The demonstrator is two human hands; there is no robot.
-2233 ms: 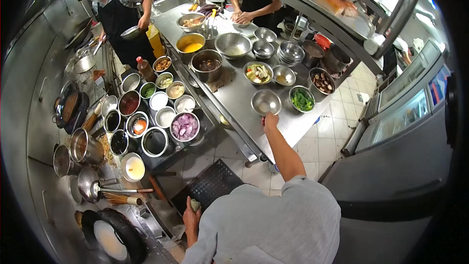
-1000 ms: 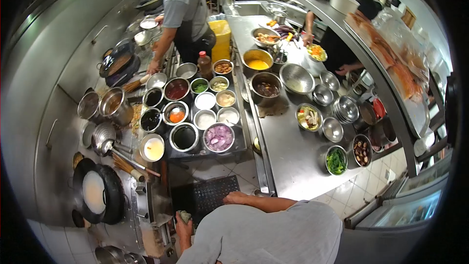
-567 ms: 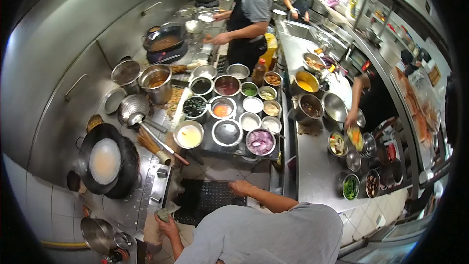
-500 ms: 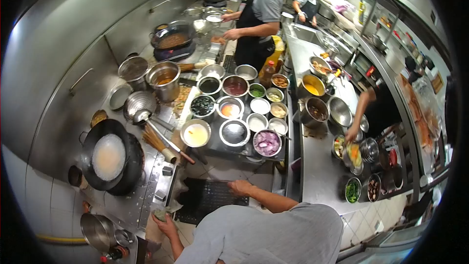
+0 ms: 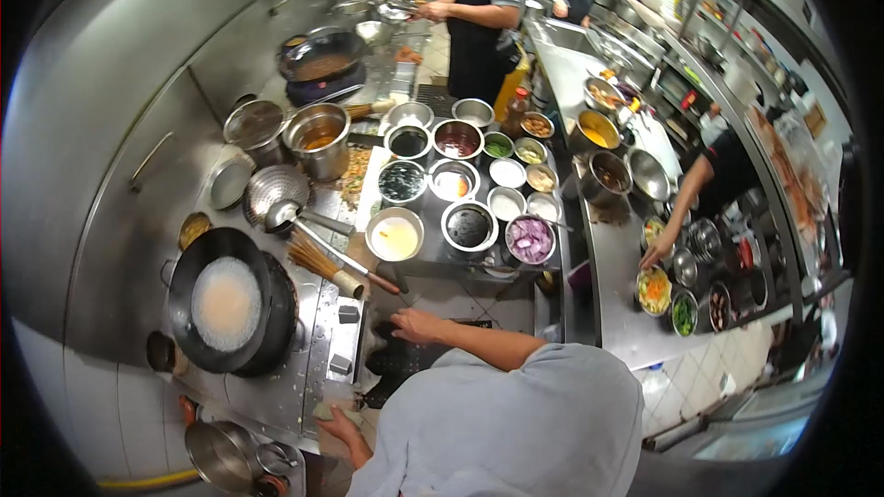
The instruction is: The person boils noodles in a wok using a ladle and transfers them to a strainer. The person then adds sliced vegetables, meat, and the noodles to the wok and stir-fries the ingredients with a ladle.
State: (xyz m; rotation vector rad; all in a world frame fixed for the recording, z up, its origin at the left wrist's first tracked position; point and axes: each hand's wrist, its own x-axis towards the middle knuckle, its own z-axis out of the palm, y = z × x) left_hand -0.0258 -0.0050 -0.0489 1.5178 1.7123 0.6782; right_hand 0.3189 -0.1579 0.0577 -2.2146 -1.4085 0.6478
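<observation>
My left hand [image 5: 343,425] is closed around a greyish cloth [image 5: 333,408], low at the front edge of the stove [image 5: 313,331]. My right hand [image 5: 419,325] hangs in front of the stove with its fingers loosely apart and nothing in it. Nearest to that hand are the wooden handle end of a ladle [image 5: 281,214] and a bamboo brush [image 5: 322,265]. On the left burner sits a black wok [image 5: 184,290] with pale, foamy liquid in it. A perforated strainer [image 5: 276,191] lies behind the wok.
Several metal bowls of seasonings and a bowl of chopped purple onion [image 5: 530,240] stand ahead. A stockpot [image 5: 318,143] stands behind the strainer. A co-worker's hand [image 5: 656,248] is over a vegetable bowl [image 5: 654,292] on the right counter. Another person [image 5: 483,18] works at the far wok.
My right hand has moved left and forward, towards the stove. My left hand keeps the cloth. The co-worker at right has lowered the vegetable bowl to the counter. The view has shifted slightly.
</observation>
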